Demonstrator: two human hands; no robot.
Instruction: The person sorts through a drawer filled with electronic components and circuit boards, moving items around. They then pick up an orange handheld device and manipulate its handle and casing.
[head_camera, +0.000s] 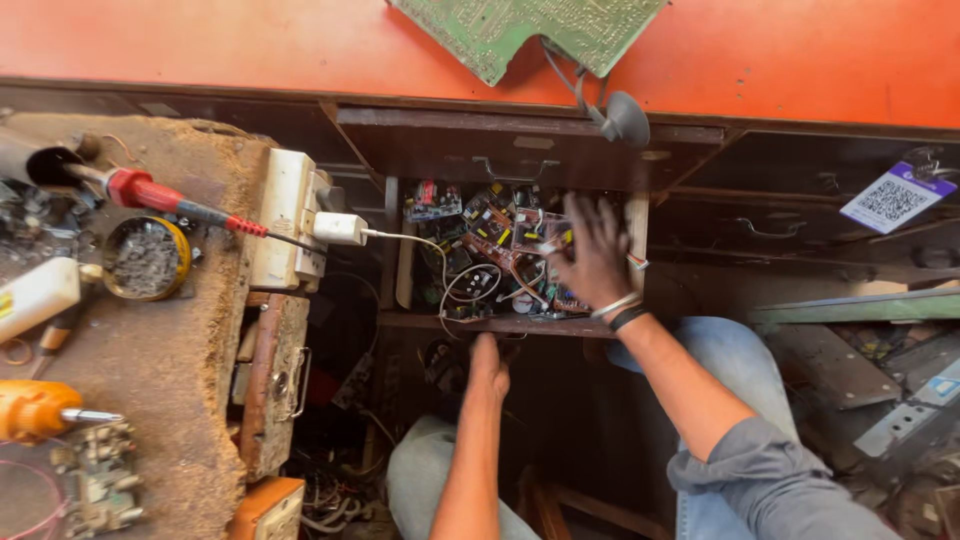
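Below an orange surface (200, 45), the open drawer (500, 322) brims with circuit boards (480, 235); right hand (592, 255) rests spread on them, gripping nothing, left hand (488, 368) touches the drawer's front edge from beneath, fingers hidden.

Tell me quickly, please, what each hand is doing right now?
Left hand: gripping the front edge of the open wooden drawer.
Right hand: open, fingers spread inside the drawer over the pile of small colourful circuit boards, holding nothing visible.

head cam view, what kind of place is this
Most likely an electronics repair workshop: an open drawer crammed with circuit boards, a bare green board on the orange counter, and a red-handled probe on the worn bench.
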